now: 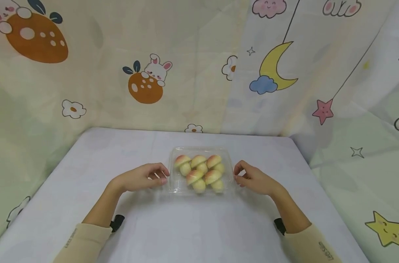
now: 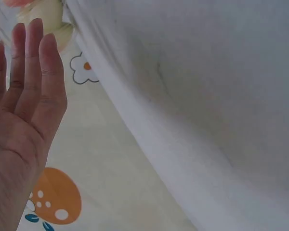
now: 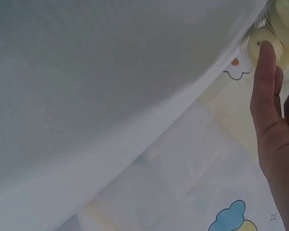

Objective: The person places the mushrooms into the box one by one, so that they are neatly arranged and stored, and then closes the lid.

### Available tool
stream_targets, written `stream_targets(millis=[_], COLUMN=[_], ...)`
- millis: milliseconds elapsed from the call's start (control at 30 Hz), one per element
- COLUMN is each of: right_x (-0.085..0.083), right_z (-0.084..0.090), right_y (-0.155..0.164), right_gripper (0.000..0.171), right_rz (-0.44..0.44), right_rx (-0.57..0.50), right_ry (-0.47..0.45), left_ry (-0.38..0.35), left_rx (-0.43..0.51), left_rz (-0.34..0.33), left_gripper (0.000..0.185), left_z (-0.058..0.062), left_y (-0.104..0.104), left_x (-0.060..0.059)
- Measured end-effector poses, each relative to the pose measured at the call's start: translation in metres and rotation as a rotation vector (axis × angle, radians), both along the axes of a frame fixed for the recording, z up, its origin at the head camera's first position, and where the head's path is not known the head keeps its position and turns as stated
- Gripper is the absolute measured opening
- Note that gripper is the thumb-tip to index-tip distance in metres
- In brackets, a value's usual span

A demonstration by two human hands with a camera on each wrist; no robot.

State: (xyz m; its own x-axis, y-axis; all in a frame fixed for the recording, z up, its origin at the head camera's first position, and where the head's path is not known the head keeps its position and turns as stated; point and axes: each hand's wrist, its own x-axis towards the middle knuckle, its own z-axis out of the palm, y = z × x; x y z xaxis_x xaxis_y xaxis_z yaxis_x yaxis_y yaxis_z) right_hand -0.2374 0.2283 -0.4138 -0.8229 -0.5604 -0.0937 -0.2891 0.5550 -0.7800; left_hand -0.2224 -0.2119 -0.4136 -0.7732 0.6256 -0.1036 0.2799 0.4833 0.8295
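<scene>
A clear plastic box [image 1: 177,188] lies in the middle of the white table. Inside it sit several mushroom-shaped pieces [image 1: 198,174], pale yellow with reddish caps, in two rows; whether they are buns or toys I cannot tell. My left hand [image 1: 141,178] is at the box's left side, fingers relaxed and slightly bent, tips beside the wall. On the opposite side, my right hand [image 1: 255,179] has its fingertips by the right wall, loosely bent. Contact with the plastic is hard to make out. Both wrist views show part of the yellow pieces beyond the left fingers [image 2: 50,67] and right fingers [image 3: 265,77].
A white cloth covers the table [image 1: 192,226]. Behind it hangs a printed curtain [image 1: 192,47] with rabbits, flowers, a moon and stars. Dark wrist devices show at the left cuff [image 1: 117,223] and right cuff [image 1: 279,225].
</scene>
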Motion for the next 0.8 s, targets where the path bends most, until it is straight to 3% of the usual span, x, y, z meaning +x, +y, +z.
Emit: stream_targets(millis=[133,267,400,567,800], right_x=[0.007,0.013,0.019,0.02,0.022], right_z=[-0.001,0.0,0.002,0.0,-0.001], right_y=[-0.003,-0.003,-0.003,-0.003,-0.006], right_gripper=[0.026,0.036,0.04,0.038,0.038], right_rz=[-0.033,-0.037,0.007,0.044,0.016], right_rx=[0.004,0.026,0.031,0.019,-0.027], right_ry=[-0.065,-0.138,-0.197,-0.231,-0.284], left_ry=[-0.018,-0.005,-0.025,-0.143,-0.3], left_rx=[-0.02,-0.096,-0.154,-0.098,-0.018], left_rz=[0.049,0.106,0.099,0.091,0.129], left_gripper=[0.033,0.036,0.032,0.034,0.031], left_z=[-0.004,-0.003,0.0,-0.002,-0.004], left_y=[0.005,0.009,0.013,0.02,0.022], left_x=[0.004,0.008,0.01,0.012,0.015])
